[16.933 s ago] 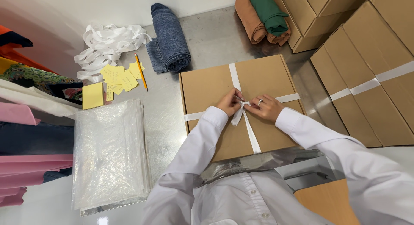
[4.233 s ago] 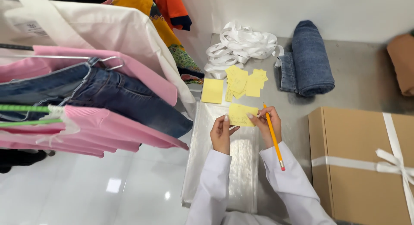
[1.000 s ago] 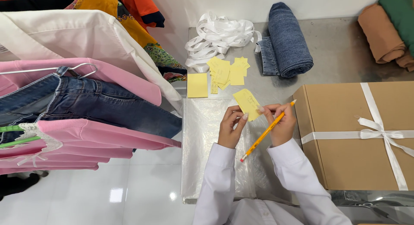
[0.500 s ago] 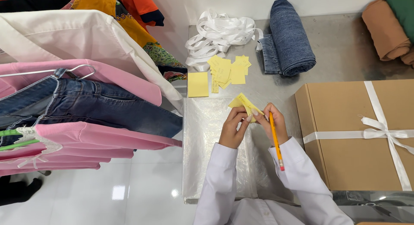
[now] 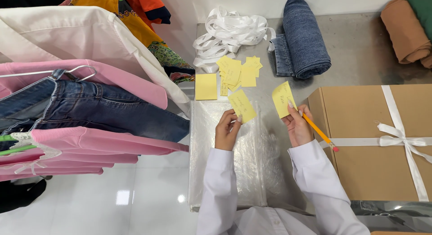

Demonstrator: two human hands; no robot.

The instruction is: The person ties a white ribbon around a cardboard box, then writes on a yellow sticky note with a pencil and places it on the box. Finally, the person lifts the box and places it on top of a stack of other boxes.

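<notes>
Half a second ago both hands met over a single yellow slip; now they have drawn apart, and each carries its own note. The left hand (image 5: 226,132) pinches a yellow sticky note (image 5: 242,105) by its lower edge, holding it just above the clear plastic bag (image 5: 225,172) that lies flat on the tabletop (image 5: 360,50). The right hand (image 5: 297,126) is closed on a second yellow note (image 5: 283,99) and, in the same grip, an orange pencil (image 5: 318,131) whose eraser end points toward the brown box (image 5: 360,163) tied with white ribbon, just right of the bag. So what looked like one slip has come apart into two, one in each hand, with faint writing on both. Beyond the bag lies the scatter of loose yellow notes (image 5: 236,74) and one square pad (image 5: 206,86); further back, a heap of white ribbon (image 5: 229,34) and a rolled denim cloth (image 5: 303,37). Hanging clothes (image 5: 90,100) crowd in from the bag's left.
</notes>
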